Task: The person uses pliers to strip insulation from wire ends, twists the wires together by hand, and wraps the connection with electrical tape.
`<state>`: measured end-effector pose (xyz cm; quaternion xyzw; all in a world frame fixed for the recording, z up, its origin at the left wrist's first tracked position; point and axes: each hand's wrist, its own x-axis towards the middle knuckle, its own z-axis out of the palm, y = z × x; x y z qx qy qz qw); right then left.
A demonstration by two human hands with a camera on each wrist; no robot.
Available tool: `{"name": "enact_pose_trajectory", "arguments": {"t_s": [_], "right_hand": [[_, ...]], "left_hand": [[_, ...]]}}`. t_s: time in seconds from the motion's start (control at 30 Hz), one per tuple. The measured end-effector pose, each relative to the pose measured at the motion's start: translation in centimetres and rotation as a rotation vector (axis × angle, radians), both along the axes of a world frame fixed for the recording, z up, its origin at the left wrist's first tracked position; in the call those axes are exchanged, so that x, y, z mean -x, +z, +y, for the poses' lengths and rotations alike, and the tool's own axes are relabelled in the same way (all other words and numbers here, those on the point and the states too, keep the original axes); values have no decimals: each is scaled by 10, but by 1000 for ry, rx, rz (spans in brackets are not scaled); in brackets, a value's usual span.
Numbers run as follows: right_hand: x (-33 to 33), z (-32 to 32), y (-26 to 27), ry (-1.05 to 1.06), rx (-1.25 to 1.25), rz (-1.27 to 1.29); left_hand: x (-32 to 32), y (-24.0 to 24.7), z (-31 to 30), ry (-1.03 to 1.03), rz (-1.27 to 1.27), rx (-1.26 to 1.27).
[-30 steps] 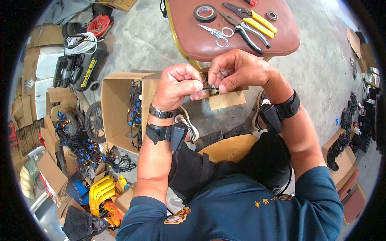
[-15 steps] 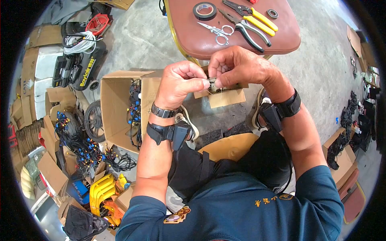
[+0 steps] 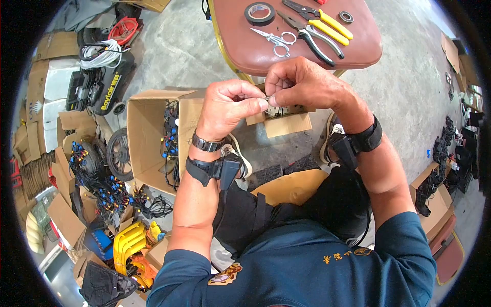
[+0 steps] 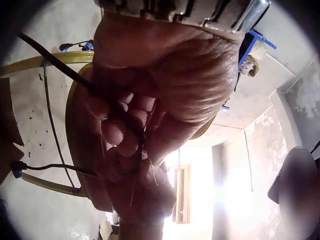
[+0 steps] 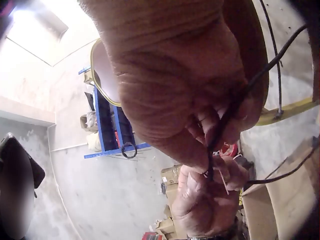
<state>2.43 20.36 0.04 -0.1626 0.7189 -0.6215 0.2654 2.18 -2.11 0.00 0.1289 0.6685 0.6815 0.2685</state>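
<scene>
Both hands meet fingertip to fingertip in the head view, in front of a brown padded seat. The left hand (image 3: 225, 110) pinches a thin wire end between thumb and forefinger. In the left wrist view a black cable (image 4: 55, 61) runs into these fingers, and fine bare strands (image 4: 133, 190) stick out below. Facing it, the right hand (image 3: 312, 87) pinches at the same spot, its other fingers curled in. A black cable (image 5: 280, 56) passes under its palm to the fingertips in the right wrist view. The fingers mostly cover the joint between the wires.
On the brown seat (image 3: 240, 46) lie folding scissors (image 3: 279, 41), pliers (image 3: 314, 41), yellow-handled wire strippers (image 3: 332, 28), black tape (image 3: 260, 14) and a bearing (image 3: 346, 17). A small cardboard box (image 3: 289, 126) sits below the hands. Left stands a bigger box (image 3: 148, 148) with wiring.
The fingertips have drawn closer together and slightly up. A short black piece that showed between them a second ago is now mostly covered. The tools on the seat have not moved.
</scene>
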Motion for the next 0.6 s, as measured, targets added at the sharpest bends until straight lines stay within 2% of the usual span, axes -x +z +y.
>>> {"name": "enact_pose_trajectory", "arguments": {"t_s": [0.13,0.23,0.43,0.6], "right_hand": [[0,0,5,-29,-41,-26],[0,2,-1,-38,-28,50],[-4,-3,-8,-80,115,113],[-7,-9,-7,-138,-67,344]], "left_hand": [[0,-4,1,39,-21,10],[0,-3,3,88,-49,1],[0,-4,3,116,-32,20],[-1,-4,5,144,-17,25]]}}
